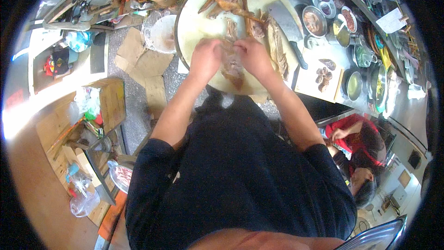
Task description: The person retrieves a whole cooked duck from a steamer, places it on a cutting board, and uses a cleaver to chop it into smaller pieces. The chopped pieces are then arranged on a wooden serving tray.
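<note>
Both my hands are over a large round pale cutting board [196, 16]. My left hand [208, 55] and my right hand [253, 54] have their fingers closed on opposite sides of a piece of cooked meat [231, 67]. The fingertips are smeared by motion. Beyond them on the board lie browned bony meat pieces [229, 2]. A long strip of meat [277, 48] rests just right of my right hand. At the board's right edge lies a cleaver [286, 22], its dark handle pointing toward me.
Right of the board, a small light board [317, 83] carries dark meat pieces. Several bowls, including a metal bowl [314, 21], stand beyond it. A white basin [163, 34] and flattened cardboard [143, 60] are at the left. A person in red [358, 134] is at the lower right.
</note>
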{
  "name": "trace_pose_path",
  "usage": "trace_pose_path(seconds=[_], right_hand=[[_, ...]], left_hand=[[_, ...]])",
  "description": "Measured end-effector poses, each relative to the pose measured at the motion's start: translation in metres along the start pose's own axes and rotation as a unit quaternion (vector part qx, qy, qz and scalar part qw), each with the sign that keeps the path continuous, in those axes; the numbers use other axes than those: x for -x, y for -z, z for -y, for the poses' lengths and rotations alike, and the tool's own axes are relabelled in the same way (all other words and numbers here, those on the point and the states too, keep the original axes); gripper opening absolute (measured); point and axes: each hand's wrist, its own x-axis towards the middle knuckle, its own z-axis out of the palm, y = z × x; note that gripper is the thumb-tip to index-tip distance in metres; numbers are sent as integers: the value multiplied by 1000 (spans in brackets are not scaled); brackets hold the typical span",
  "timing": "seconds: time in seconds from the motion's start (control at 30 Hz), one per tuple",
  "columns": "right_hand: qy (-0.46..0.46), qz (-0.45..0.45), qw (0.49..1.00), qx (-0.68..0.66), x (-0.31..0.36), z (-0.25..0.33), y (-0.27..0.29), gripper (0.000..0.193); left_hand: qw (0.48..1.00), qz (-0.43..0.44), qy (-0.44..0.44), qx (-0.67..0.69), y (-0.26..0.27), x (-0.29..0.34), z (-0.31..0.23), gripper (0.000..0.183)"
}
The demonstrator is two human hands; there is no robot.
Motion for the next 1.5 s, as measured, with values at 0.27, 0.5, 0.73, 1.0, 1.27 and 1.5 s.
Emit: trace_pose_path(seconds=[0.27, 0.5, 0.73, 1.0, 1.27, 1.5], right_hand=[[-6, 1, 978, 209, -51, 25, -17, 25], [-52, 50, 995, 74, -72, 6, -6, 27], [-28, 85, 975, 202, -57, 13, -10, 18], [-42, -145, 936, 317, 7, -23, 84, 30], [-164, -17, 934, 317, 56, -117, 121, 36], [-232, -81, 942, 229, 64, -70, 164, 42]], left_hand=[[998, 61, 17, 16, -4, -38, -6, 25], [996, 24, 73, 45, -3, -26, 3, 25], [997, -65, 2, 45, -4, -32, 11, 32], [995, -46, -82, 17, -8, -40, 13, 34], [997, -20, 3, 69, -57, 55, -42, 68], [985, -119, -5, 129, -78, 57, -50, 70]])
